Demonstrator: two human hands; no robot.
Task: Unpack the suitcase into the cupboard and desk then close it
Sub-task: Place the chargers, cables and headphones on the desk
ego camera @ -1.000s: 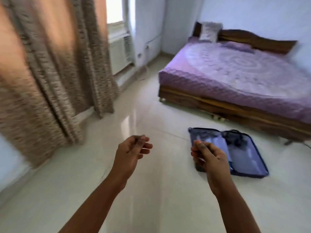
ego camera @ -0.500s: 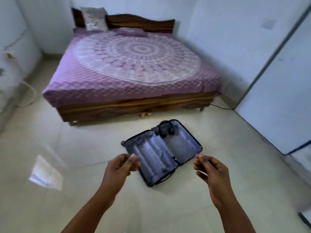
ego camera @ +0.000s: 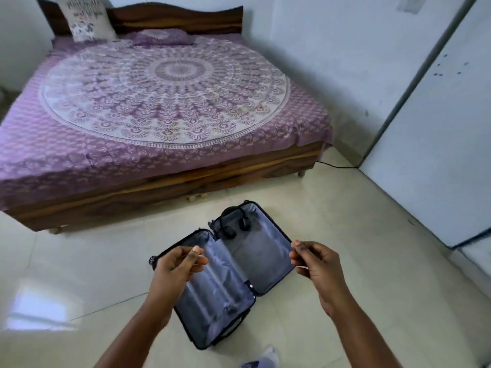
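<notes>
- Reaching forward above a tiled floor [ego camera: 372, 301], a person's two bare forearms frame the foreground, with a scrap of pale cloth [ego camera: 265, 358] at the bottom edge.
- The left hand [ego camera: 176, 269] hangs over the near-left corner of the case, fingers loosely curled with the thumb tip close to the forefinger; nothing shows in its grasp.
- The right hand [ego camera: 316, 264] hovers at the case's right edge, fingers likewise curled toward the thumb, holding nothing visible.
- Between and beyond the hands, a small dark-blue suitcase [ego camera: 233, 274] lies opened flat on the floor, both halves showing grey lining.
- Black headphones [ego camera: 233, 221] rest in the far corner of the right half; the left half shows only its lining and ridges.
- A wooden bed [ego camera: 164, 192] stands behind the suitcase, covered by a purple mandala bedspread [ego camera: 164, 102].
- A printed cushion [ego camera: 86, 18] leans against the headboard, beside a purple pillow [ego camera: 160, 37].
- A white panel [ego camera: 438, 144] with a dark edge rises at the right; a black cable [ego camera: 337, 166] runs along the floor near it.
</notes>
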